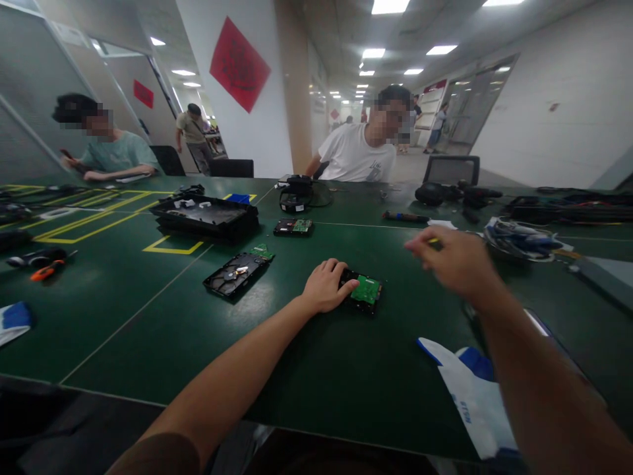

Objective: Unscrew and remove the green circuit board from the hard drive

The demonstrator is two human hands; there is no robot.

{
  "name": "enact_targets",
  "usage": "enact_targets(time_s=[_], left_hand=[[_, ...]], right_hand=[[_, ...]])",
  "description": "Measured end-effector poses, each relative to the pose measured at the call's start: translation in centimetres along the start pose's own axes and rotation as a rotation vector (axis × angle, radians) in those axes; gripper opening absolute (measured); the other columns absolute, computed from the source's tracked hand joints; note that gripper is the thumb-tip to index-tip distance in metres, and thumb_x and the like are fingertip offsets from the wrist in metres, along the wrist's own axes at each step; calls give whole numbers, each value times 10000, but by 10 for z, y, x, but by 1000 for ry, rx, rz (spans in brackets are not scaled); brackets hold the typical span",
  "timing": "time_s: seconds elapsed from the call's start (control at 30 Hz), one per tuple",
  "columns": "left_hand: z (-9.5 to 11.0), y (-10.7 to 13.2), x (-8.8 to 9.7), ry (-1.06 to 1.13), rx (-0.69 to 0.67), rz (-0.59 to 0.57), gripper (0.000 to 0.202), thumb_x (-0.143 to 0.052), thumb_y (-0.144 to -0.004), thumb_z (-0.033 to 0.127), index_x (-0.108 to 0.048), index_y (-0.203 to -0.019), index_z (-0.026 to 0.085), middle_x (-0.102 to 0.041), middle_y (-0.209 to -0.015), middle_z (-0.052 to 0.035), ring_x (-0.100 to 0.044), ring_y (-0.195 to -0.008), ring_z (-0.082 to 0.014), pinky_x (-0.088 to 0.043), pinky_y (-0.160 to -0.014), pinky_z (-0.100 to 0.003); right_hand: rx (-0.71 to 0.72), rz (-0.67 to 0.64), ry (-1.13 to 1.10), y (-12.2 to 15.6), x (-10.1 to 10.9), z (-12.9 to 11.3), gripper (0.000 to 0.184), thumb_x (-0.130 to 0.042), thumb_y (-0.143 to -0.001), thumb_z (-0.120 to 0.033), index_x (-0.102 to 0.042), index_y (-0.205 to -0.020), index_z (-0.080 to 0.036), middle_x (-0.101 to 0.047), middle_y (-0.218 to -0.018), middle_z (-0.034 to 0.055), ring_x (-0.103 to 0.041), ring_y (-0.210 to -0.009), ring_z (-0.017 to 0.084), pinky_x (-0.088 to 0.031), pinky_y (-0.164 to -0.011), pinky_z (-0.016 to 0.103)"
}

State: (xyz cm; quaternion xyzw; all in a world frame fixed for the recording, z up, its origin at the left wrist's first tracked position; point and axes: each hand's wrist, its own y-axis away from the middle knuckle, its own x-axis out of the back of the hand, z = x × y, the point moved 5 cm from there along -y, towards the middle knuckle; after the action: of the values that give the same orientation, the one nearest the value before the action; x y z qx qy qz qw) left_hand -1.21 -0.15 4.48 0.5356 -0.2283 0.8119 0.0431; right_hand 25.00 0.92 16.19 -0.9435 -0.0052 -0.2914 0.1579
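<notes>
Flat on the green table lies a hard drive (pixel 366 290) with its green circuit board facing up. My left hand (pixel 324 287) grips the drive's left side, the thumb lying over the board. To the right and raised above the table is my right hand (pixel 448 260), its fingers closed in a pinch. A small yellow and dark thing (pixel 435 243) shows between those fingers, too blurred to name. Left of my left hand sits an opened drive casing (pixel 235 274) with a loose green circuit board (pixel 262 251) at its far end. Another hard drive (pixel 293 227) rests farther back.
Black trays (pixel 205 218) are stacked at the back left. An orange-handled tool (pixel 48 270) lies far left. A white and blue wrapper (pixel 469 396) is near my right forearm. Bundled cables (pixel 519 237) lie on the right. A person in white (pixel 359 155) sits opposite.
</notes>
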Motion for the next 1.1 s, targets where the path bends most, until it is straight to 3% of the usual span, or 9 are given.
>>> enact_targets(time_s=[0.1, 0.17, 0.27, 0.43, 0.53, 0.63, 0.8, 0.97, 1.1], left_hand=[[-3, -2, -2, -23, 30, 25, 644, -353, -1007, 704, -547, -1376, 214, -583, -1285, -124, -555, -1203, -322, -462, -1063, -498], [-4, -3, -3, -35, 58, 30, 626, -361, -1009, 696, -544, -1374, 222, -584, -1278, -123, -557, -1200, -322, -462, -1060, -496], [3, 0, -3, -56, 101, 60, 614, -353, -1014, 689, -544, -1360, 219, -581, -1291, -138, -544, -1228, -333, -452, -1066, -502], [35, 14, -4, -46, 24, 61, 756, -371, -944, 800, -553, -1347, 186, -551, -1414, -180, -479, -1346, -375, -400, -1141, -540], [44, 18, -10, -30, -8, 18, 966, -421, -846, 899, -502, -1412, 122, -429, -1569, -230, -366, -1478, -415, -311, -1225, -557], [39, 16, -18, -39, 33, -1, 1112, -439, -776, 954, -440, -1476, 90, -337, -1637, -257, -273, -1541, -440, -230, -1265, -576], [32, 10, -23, -51, 17, -24, 1164, -468, -756, 955, -397, -1512, 73, -363, -1624, -271, -291, -1537, -450, -201, -1273, -587], [24, 5, -14, -11, -110, -72, 1145, -515, -737, 953, -409, -1517, 122, -450, -1580, -225, -378, -1504, -401, -240, -1271, -541], [22, 6, -6, 25, -242, -140, 1208, -559, -706, 954, -355, -1562, 127, -452, -1592, -206, -366, -1524, -360, -222, -1290, -498]], right_hand=[[18, -136, 468, -5, -44, 28, 181, -696, -952, -342, -746, -829, -219, -738, -847, 61, -682, -871, 227, -494, -830, 339], [-2, -184, 626, -5, -69, 51, 158, -616, -990, -287, -756, -959, -223, -764, -980, 75, -694, -920, 221, -477, -807, 319], [-2, -202, 692, -2, -86, 74, 227, -673, -948, -349, -725, -1119, -210, -749, -1097, 101, -693, -959, 235, -476, -769, 318], [-44, -217, 687, 1, -86, 92, 135, -655, -940, -301, -737, -991, -208, -738, -1068, 99, -693, -907, 218, -477, -758, 313], [-34, -226, 681, -2, -87, 96, 123, -645, -947, -286, -737, -958, -205, -743, -1046, 96, -695, -939, 222, -476, -797, 315], [-41, -216, 677, -4, -88, 99, 135, -629, -957, -282, -736, -950, -201, -749, -1038, 97, -696, -956, 228, -473, -806, 319], [-50, -202, 664, -3, -86, 101, 149, -625, -965, -304, -740, -983, -211, -750, -1055, 84, -690, -951, 216, -474, -796, 304], [-46, -191, 660, -2, -84, 99, 162, -619, -972, -305, -746, -993, -207, -745, -1065, 92, -685, -963, 214, -478, -825, 301], [-26, -189, 663, -1, -82, 97, 155, -616, -961, -274, -753, -973, -201, -740, -1066, 93, -684, -989, 217, -475, -862, 301]])
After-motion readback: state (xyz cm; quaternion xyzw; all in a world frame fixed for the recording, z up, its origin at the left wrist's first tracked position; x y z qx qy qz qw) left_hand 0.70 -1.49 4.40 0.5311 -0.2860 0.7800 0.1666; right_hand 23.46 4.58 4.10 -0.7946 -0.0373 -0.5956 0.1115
